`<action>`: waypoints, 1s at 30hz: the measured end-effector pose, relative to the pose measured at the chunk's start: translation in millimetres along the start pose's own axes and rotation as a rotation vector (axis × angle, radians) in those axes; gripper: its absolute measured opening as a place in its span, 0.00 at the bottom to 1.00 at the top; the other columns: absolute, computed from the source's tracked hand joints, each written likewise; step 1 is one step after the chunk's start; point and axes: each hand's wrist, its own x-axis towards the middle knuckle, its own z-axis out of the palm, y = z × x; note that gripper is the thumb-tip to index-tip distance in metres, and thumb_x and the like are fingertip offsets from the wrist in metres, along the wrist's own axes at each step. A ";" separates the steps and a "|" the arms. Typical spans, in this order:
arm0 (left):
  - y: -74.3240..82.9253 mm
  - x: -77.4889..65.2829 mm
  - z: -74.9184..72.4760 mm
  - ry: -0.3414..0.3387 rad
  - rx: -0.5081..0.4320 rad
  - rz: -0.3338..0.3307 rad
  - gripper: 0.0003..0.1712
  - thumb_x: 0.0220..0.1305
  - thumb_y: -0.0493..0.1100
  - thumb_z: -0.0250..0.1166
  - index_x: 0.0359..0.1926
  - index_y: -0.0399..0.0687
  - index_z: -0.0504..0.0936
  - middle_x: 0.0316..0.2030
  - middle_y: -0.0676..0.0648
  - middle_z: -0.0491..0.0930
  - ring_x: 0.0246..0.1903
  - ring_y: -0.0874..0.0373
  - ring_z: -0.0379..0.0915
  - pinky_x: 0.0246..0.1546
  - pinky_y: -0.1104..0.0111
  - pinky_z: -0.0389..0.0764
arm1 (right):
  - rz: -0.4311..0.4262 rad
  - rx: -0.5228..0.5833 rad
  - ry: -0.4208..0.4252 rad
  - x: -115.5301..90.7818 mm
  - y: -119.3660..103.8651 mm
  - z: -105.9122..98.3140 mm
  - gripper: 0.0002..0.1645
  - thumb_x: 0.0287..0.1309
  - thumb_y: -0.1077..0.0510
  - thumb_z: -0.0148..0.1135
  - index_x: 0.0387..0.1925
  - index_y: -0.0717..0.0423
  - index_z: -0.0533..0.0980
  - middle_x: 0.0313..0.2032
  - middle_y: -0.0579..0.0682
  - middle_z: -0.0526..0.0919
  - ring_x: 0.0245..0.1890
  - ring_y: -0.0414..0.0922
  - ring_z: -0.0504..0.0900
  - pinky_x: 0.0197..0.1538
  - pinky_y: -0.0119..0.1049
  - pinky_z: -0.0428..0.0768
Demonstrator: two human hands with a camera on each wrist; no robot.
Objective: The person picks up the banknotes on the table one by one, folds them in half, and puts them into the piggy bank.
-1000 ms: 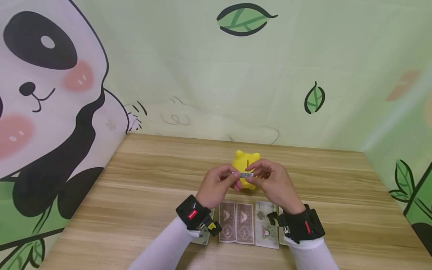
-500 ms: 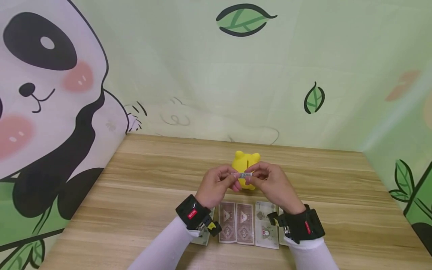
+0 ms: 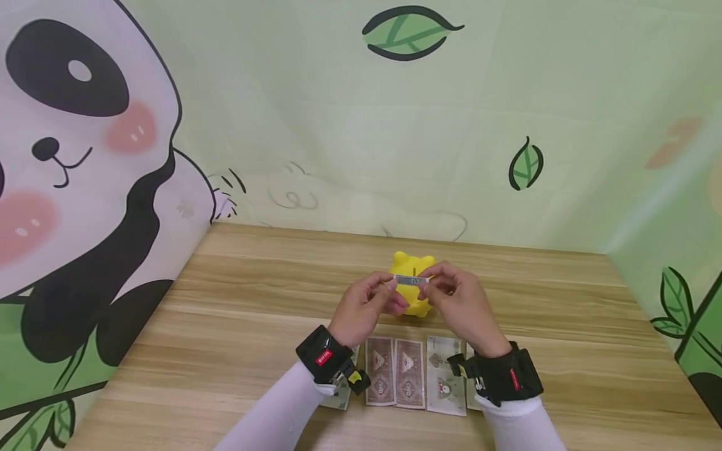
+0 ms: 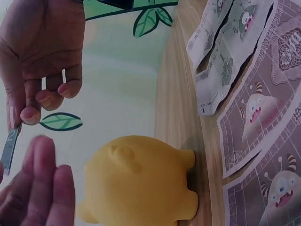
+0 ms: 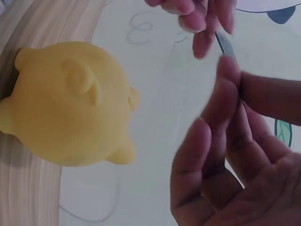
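Observation:
A small folded paper note (image 3: pixel 410 280), a thin grey strip with a pale edge and a "2" on it, spans the space between both hands. My left hand (image 3: pixel 361 307) pinches its left end between thumb and finger. The right end is pinched by my right hand (image 3: pixel 464 307). In the left wrist view the strip (image 4: pixel 11 146) runs between the two sets of fingertips. Just behind the strip in the head view stands a yellow piggy bank (image 3: pixel 403 294) with a dark slot on top. The right wrist view shows its curly tail (image 5: pixel 80 77).
A row of toy banknotes lies flat near me: two brown ones (image 3: pixel 381 371) in the middle, a pale note (image 3: pixel 445 376) to their right. More pale notes are partly hidden under the wrists. The wooden table (image 3: pixel 271 263) ends at a printed panda backdrop (image 3: pixel 282 113).
Both hands have shifted slightly away from me and up, bringing the folded note across the piggy bank's front. More of the strip shows between the fingertips. The banknotes have stayed put.

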 end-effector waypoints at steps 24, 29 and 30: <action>-2.4 -8.2 15.3 -0.156 0.608 0.093 0.31 0.75 0.48 0.62 0.74 0.45 0.70 0.79 0.50 0.62 0.78 0.43 0.56 0.79 0.47 0.58 | 0.057 -0.067 0.260 10.2 20.8 5.9 0.07 0.68 0.57 0.65 0.43 0.57 0.81 0.29 0.53 0.88 0.29 0.45 0.80 0.31 0.31 0.73; -2.8 -10.1 16.7 -0.163 0.661 0.069 0.33 0.75 0.50 0.61 0.76 0.45 0.68 0.80 0.51 0.60 0.79 0.43 0.54 0.80 0.48 0.56 | 0.079 -0.102 0.240 11.3 22.9 9.6 0.07 0.66 0.59 0.65 0.44 0.57 0.81 0.29 0.53 0.89 0.28 0.43 0.80 0.29 0.30 0.73; -2.7 -10.4 17.0 -0.166 0.674 0.067 0.33 0.75 0.51 0.61 0.76 0.45 0.67 0.80 0.51 0.59 0.79 0.44 0.53 0.80 0.49 0.56 | 0.082 -0.111 0.238 11.3 23.4 10.3 0.08 0.66 0.59 0.65 0.44 0.57 0.80 0.29 0.52 0.89 0.28 0.43 0.80 0.29 0.31 0.73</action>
